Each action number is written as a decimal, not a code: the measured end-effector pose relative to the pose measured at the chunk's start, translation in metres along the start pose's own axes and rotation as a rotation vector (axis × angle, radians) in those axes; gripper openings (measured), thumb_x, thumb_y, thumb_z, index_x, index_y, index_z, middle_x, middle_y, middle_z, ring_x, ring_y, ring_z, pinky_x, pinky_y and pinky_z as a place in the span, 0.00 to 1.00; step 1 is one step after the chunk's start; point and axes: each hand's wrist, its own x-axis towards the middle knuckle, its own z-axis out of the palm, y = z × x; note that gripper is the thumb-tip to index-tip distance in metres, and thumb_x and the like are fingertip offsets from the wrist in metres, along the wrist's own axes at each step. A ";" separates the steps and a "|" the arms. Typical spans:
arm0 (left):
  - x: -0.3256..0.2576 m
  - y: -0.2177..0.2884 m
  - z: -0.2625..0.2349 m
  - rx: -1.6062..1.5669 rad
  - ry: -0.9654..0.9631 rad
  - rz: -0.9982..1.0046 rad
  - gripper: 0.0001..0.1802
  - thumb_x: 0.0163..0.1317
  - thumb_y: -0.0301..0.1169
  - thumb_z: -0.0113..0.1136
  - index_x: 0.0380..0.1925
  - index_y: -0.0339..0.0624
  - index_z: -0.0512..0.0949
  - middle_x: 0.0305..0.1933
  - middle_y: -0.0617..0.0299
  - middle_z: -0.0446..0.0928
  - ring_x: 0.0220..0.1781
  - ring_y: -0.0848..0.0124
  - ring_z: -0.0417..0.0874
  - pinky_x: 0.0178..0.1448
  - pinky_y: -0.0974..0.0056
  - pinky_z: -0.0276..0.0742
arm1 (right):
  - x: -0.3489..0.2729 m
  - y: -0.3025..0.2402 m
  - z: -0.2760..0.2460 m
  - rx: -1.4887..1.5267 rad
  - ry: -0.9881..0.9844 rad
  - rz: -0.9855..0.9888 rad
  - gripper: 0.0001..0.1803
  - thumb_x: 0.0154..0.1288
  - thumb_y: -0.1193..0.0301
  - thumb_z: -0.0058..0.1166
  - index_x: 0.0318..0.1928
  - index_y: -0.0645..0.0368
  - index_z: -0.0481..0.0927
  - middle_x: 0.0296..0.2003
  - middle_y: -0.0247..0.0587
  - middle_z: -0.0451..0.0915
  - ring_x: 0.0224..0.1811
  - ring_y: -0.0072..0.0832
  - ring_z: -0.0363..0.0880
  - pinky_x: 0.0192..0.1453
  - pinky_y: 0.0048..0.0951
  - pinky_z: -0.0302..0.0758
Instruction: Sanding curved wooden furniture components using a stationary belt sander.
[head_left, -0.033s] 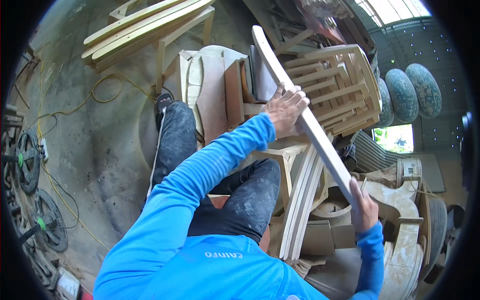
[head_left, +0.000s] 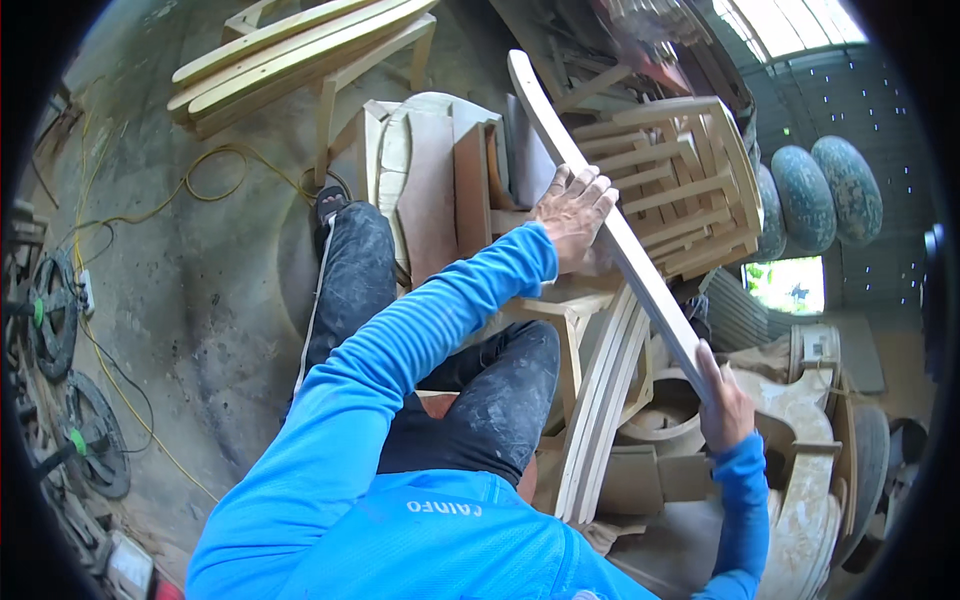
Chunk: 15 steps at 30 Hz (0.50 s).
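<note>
A long, pale wooden slat (head_left: 648, 275), curved at its far end, slants across in front of me from the upper middle down to the right. Near its middle, my left hand (head_left: 572, 215) is laid over it with the fingers bent across the top; the thumb and palm side are hidden. Closed round the slat's near end is my right hand (head_left: 728, 408), thumb along its side. Below the slat, several similar wooden strips (head_left: 606, 405) lean against a light wooden frame (head_left: 575, 318).
Stacked wooden chair frames (head_left: 690, 190) stand beyond the slat. Curved boards (head_left: 430, 180) stand upright ahead of my knees. More slats (head_left: 300, 50) lie on a stand at the far left. A yellow cable (head_left: 190, 190) crosses the floor. Large rounded green objects (head_left: 845, 190) hang at right.
Both hands keep their places on the slat. The left fingers look slightly straighter, and the right hand sits slightly higher in the picture. The whole view has shifted a little.
</note>
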 end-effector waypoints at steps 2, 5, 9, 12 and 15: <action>0.000 -0.003 -0.009 -0.009 -0.099 -0.099 0.51 0.60 0.51 0.70 0.77 0.41 0.59 0.80 0.46 0.58 0.85 0.47 0.52 0.84 0.33 0.46 | 0.060 0.002 0.011 0.004 -0.024 0.009 0.47 0.60 0.85 0.48 0.80 0.40 0.59 0.38 0.54 0.76 0.36 0.58 0.82 0.38 0.53 0.80; -0.036 0.015 -0.013 -0.141 -0.082 -0.163 0.53 0.58 0.49 0.73 0.79 0.48 0.56 0.83 0.44 0.51 0.86 0.45 0.46 0.83 0.30 0.44 | 0.166 -0.005 0.034 -0.069 -0.040 -0.033 0.51 0.62 0.83 0.49 0.82 0.33 0.50 0.40 0.57 0.79 0.38 0.59 0.84 0.42 0.56 0.82; -0.091 0.036 -0.014 -0.223 -0.088 -0.196 0.53 0.58 0.47 0.74 0.79 0.51 0.57 0.83 0.43 0.48 0.87 0.44 0.42 0.83 0.29 0.43 | 0.300 -0.022 0.074 -0.124 0.010 0.019 0.48 0.65 0.81 0.49 0.81 0.34 0.51 0.45 0.61 0.82 0.44 0.58 0.87 0.49 0.53 0.84; -0.102 0.039 -0.011 -0.204 -0.175 -0.204 0.51 0.58 0.46 0.74 0.78 0.51 0.59 0.83 0.43 0.49 0.87 0.44 0.42 0.83 0.29 0.42 | 0.346 -0.047 0.082 -0.168 0.054 0.083 0.45 0.68 0.78 0.50 0.81 0.32 0.52 0.45 0.59 0.82 0.44 0.55 0.88 0.47 0.51 0.85; -0.102 0.035 -0.016 -0.135 -0.170 -0.196 0.48 0.59 0.44 0.73 0.77 0.50 0.61 0.81 0.42 0.50 0.86 0.44 0.44 0.83 0.30 0.43 | 0.340 -0.075 0.078 -0.228 0.085 0.087 0.43 0.70 0.76 0.50 0.81 0.32 0.52 0.45 0.57 0.81 0.44 0.52 0.89 0.45 0.48 0.86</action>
